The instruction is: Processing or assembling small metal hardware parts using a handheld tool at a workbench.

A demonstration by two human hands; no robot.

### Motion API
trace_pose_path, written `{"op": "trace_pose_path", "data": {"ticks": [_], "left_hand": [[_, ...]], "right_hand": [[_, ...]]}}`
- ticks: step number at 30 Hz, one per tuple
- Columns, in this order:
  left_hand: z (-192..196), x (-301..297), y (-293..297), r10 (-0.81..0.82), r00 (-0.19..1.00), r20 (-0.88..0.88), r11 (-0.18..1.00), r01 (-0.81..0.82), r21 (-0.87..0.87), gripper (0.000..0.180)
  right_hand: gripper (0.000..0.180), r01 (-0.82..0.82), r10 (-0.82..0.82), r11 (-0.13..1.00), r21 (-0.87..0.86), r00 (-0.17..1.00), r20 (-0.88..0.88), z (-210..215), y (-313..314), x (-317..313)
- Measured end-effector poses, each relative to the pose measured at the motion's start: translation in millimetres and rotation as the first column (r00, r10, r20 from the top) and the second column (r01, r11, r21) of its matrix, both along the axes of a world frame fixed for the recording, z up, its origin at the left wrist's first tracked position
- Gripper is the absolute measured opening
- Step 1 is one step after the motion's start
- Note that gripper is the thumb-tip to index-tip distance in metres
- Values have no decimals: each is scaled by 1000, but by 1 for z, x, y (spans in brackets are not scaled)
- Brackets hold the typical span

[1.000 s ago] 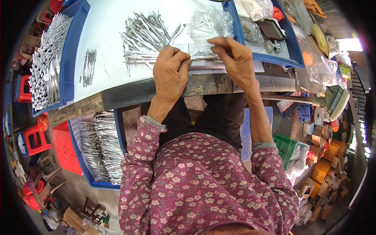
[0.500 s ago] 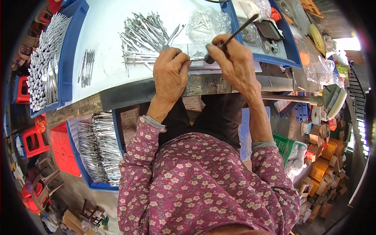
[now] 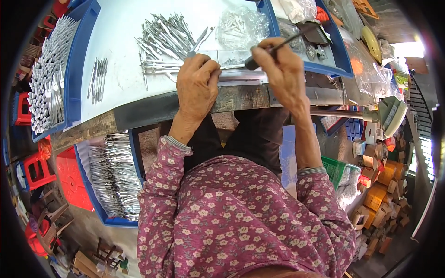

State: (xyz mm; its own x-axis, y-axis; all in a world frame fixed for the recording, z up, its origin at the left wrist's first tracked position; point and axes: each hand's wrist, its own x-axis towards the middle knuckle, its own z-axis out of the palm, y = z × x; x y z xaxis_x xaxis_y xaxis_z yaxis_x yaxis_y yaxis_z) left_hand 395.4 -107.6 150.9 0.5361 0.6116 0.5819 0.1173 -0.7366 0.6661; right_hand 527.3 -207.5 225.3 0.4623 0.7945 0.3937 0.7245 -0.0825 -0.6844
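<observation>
Nearest the camera is the person's floral-patterned sleeve (image 3: 232, 208), both forearms rising from it toward the bench. Below the bench edge, at the person's left, a blue bin (image 3: 134, 153) holds a dense stack of bright metal pieces (image 3: 113, 173); red plastic stools (image 3: 34, 169) stand beyond it on the floor. At the person's right, cardboard boxes (image 3: 375, 199) and a green crate (image 3: 336, 169) sit low down.

The left hand (image 3: 197, 85) rests over the front edge of the workbench (image 3: 153, 104), fingers curled down and closed on a slim metal piece (image 3: 199, 41) whose end sticks out past the knuckles. How tightly it is pinched cannot be told, since the fingertips are hidden behind the hand.

The right hand (image 3: 280, 69) is closed in a fist-like grip round a dark-handled tool (image 3: 278, 46), the handle end showing near the thumb and the thin shaft slanting up and away to the right. The two hands are close together, with a flat metal strip (image 3: 241, 76) lying along the bench between them.

Just beyond the hands, on the white work surface (image 3: 120, 37), lies a loose heap of silver metal parts (image 3: 164, 39), and beside it a clear plastic bag (image 3: 243, 25) of small pieces. A small cluster of the same parts (image 3: 98, 78) lies well apart to the left. Farther left, a blue tray (image 3: 76, 60) carries rows of metal pieces (image 3: 48, 78). At far right another blue tray (image 3: 340, 51) holds dark oddments.
</observation>
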Motion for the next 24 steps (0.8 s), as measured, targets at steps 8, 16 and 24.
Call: {"op": "trace_pose_path", "data": {"ticks": [8, 16, 24], "left_hand": [[5, 2, -2, 2, 1000, 6, 1000, -2, -29, 7], [17, 0, -4, -37, 997, -70, 987, 25, -156, 7], [15, 21, -5, -76, 978, -196, 981, 108, 160, 14]], "right_hand": [[20, -10, 12, 1000, -17, 989, 144, -31, -6, 2], [19, 243, -140, 952, 186, 886, -443, -29, -29, 15], [18, 198, -110, 969, 148, 881, -460, -25, -34, 17]]}}
